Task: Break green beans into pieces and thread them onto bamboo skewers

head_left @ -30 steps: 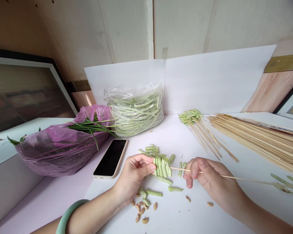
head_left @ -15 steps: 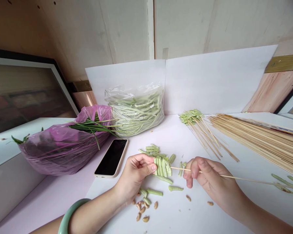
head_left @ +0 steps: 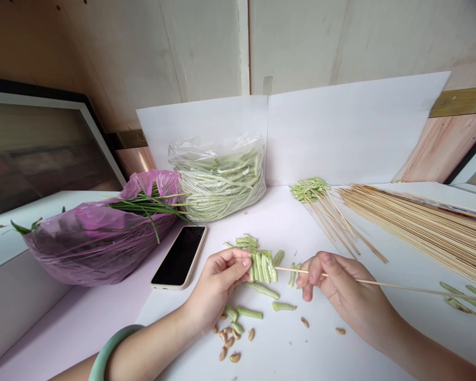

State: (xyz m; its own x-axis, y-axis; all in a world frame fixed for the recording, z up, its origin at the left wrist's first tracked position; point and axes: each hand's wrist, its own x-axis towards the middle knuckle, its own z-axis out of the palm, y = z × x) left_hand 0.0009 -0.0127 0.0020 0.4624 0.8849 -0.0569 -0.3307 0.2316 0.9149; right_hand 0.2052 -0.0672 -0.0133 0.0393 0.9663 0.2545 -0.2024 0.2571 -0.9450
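My left hand (head_left: 218,283) pinches a flat stack of pale green bean pieces (head_left: 262,267) between thumb and fingers, and its wrist wears a pale green bangle (head_left: 111,349). My right hand (head_left: 339,280) grips a thin bamboo skewer (head_left: 396,286) near its pointed end. That tip sits at the right side of the stack, and I cannot tell whether it has entered the beans. Loose bean pieces (head_left: 284,306) and several brown seeds (head_left: 228,341) lie on the white paper (head_left: 285,227) below my hands.
A phone (head_left: 179,257) lies left of my hands, beside a purple bag (head_left: 95,243) with green stalks. Behind stands a clear bag of long green beans (head_left: 218,185). Finished bean skewers (head_left: 309,189) and a large skewer pile (head_left: 428,227) lie to the right.
Both hands have risen slightly in view, carrying the bean stack and skewer with them. The skewer tip remains beside the stack.
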